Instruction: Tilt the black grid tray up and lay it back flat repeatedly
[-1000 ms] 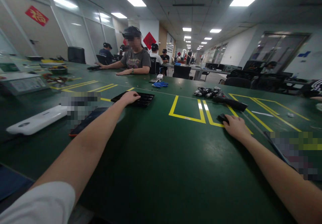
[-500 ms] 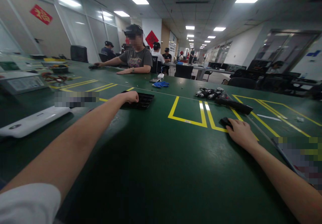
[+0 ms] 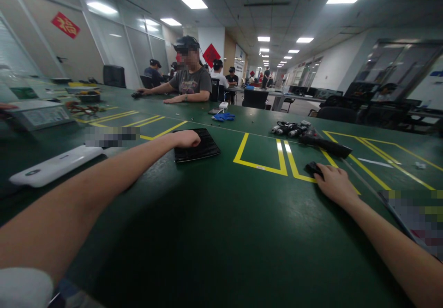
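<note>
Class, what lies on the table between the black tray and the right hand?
Yellow tape outlines on the green table lie between tray and right hand, as the head view shows.

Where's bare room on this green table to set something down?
Mainly the near stretch of table between the forearms; also inside the yellow tape right of the black tray. It's crowded around the black cables, and at left by the grey box and white casing.

Green table [image 3: 242,234], yellow tape [image 3: 283,162]
A box [image 3: 48,116] sits by some wires [image 3: 85,109]. A person [image 3: 192,84] sits across the table.
</note>
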{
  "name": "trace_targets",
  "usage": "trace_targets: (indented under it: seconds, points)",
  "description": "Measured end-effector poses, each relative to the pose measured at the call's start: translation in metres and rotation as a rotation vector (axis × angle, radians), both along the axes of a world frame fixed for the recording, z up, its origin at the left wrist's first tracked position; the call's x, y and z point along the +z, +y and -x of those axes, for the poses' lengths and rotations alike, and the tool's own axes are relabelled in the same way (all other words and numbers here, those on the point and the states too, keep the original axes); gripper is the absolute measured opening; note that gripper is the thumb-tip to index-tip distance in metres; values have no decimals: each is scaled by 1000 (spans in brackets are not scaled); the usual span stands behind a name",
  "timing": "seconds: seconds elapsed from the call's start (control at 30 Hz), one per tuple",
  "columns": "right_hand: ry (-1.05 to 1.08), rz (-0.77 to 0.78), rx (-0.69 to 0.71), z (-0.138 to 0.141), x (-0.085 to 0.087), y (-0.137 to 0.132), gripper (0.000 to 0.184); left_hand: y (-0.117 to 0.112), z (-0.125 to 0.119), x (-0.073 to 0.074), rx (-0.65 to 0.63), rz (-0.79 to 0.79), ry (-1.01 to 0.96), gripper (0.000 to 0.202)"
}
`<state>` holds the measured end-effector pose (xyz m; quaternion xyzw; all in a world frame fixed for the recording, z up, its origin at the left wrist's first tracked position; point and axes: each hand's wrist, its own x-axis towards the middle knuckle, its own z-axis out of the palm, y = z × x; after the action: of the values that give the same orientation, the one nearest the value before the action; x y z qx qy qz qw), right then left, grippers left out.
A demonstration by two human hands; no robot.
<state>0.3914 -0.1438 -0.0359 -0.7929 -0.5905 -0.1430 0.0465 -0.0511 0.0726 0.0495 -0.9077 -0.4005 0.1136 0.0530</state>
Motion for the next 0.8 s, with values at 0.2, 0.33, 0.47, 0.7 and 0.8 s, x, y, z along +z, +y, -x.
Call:
trace_targets:
  seconds: [0.2,0.33,0.47,0.7,0.8]
  points:
    - [-13,-6,8,1,0,-1,48,3,11,-2,-56,-118,-20,13]
    - [-12,-5,2,1,-1,-1,48,9,20,4,14,-112,31,16]
    - [-7,-12,7,-1,-2,0,48,5,17,11,38,-31,106,19]
    - [10,0,-2,0,-2,-1,48,4,6,8,38,-71,160,21]
    - [15,-7,-7,3,0,-3,48,6,6,7,65,-26,100,23]
